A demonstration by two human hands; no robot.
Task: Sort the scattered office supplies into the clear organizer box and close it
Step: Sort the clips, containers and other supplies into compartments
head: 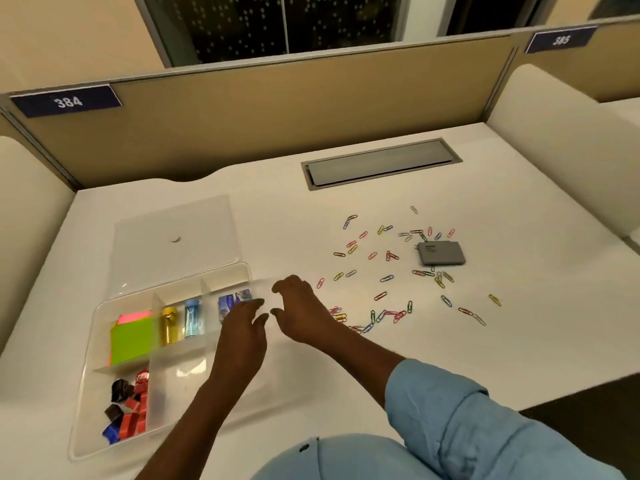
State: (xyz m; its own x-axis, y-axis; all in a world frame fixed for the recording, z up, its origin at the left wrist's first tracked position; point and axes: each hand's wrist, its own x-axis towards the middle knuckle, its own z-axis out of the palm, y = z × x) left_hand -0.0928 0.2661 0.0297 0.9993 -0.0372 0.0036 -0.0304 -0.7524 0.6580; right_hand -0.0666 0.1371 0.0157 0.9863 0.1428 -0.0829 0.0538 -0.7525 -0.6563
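The clear organizer box [104,393] lies at the left of the desk, its lid [173,237] folded open behind it. Its compartments hold green and pink sticky notes [133,337], a gold tube [169,323] and a blue tube [192,317], small blue packs [230,303], and red, black and blue binder clips [128,410]. My left hand [242,330] hovers over the box's right side, fingers loosely bent, nothing seen in it. My right hand [298,306] hangs at the box's right rim, fingers drooping. Several coloured paper clips [381,278] lie scattered to the right.
A flat grey case [441,252] lies among the clips at the right. A grey cable hatch [381,164] is set into the desk at the back. Tan partitions [277,109] wall in the desk behind and at both sides.
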